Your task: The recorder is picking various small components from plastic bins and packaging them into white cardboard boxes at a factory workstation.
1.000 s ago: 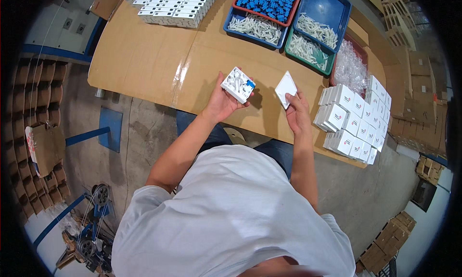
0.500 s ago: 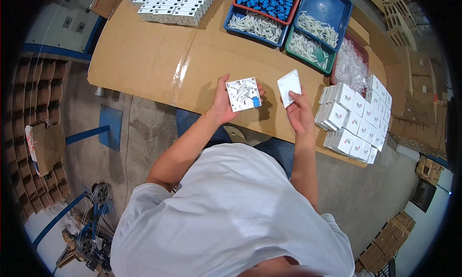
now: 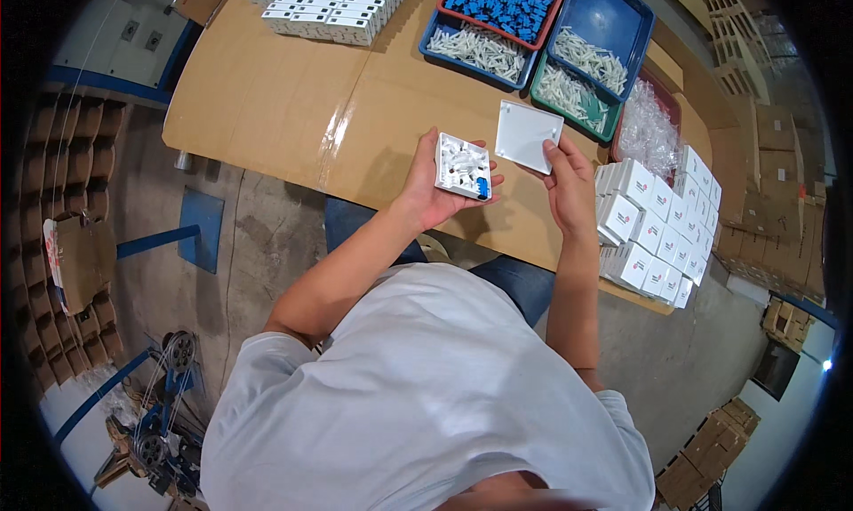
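My left hand (image 3: 428, 184) holds a shallow square white plastic box (image 3: 463, 166), its open side facing up. Inside it lie small white and clear parts and a blue piece (image 3: 483, 187) in the near right corner. My right hand (image 3: 569, 180) pinches a flat square white cover (image 3: 528, 138) by its near right corner, thumb on top. The cover is tilted and stands a little to the right of the box, apart from it. Both are held above the cardboard-covered table (image 3: 293, 111).
Stacked white boxes (image 3: 653, 222) stand on the table's right end. At the back are a red tray (image 3: 544, 42) of blue pieces, blue (image 3: 515, 83) and green (image 3: 542, 98) trays of white parts, and a pile of clear plastic (image 3: 647, 129). Rows of white units (image 3: 333, 27) stand far left.
My right hand has turned the cover flatter and brought it left and away from me, nearer the box. My left hand has shifted right with the box, which has turned slightly.
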Available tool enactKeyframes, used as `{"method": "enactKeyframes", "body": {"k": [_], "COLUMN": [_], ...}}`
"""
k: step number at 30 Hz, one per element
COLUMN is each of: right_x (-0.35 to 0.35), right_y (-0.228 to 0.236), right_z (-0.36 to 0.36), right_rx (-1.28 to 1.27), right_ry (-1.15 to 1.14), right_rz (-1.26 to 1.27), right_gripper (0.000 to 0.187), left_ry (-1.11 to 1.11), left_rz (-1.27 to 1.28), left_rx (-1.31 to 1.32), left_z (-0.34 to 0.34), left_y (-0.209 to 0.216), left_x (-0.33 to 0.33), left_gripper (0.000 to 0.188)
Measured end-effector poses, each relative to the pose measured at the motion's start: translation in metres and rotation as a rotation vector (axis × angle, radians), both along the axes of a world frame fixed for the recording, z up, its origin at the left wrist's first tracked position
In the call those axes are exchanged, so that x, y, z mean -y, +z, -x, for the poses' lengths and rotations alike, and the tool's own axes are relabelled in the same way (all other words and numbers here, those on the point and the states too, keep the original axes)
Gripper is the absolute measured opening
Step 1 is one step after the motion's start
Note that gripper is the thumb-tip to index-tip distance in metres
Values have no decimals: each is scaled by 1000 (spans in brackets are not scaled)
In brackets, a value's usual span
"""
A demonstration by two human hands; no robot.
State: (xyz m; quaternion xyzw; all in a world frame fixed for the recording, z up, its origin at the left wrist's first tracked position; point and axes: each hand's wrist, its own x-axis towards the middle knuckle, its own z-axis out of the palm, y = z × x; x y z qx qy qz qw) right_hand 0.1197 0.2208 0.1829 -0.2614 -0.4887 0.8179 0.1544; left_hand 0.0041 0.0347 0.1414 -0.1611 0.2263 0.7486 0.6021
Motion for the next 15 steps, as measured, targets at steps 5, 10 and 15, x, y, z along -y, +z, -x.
{"method": "enactKeyframes", "body": {"k": [5,10,15], "right_x": [2,20,17], "right_y": [4,24,29], "right_z": [12,23,28], "right_rx": [160,173,197], "right_ry": [280,490,680], "right_rz": [-803,-880,-827], "right_gripper": [31,32,35], "left_ry": [21,21,25], "left_rz": [-18,-15,-5], "left_rx": [43,-7,-9], "left_z": [-3,-6,-6], "left_y": [3,-2,-2], "left_x": [-3,-9,-9], "left_gripper": [75,75,72]}}
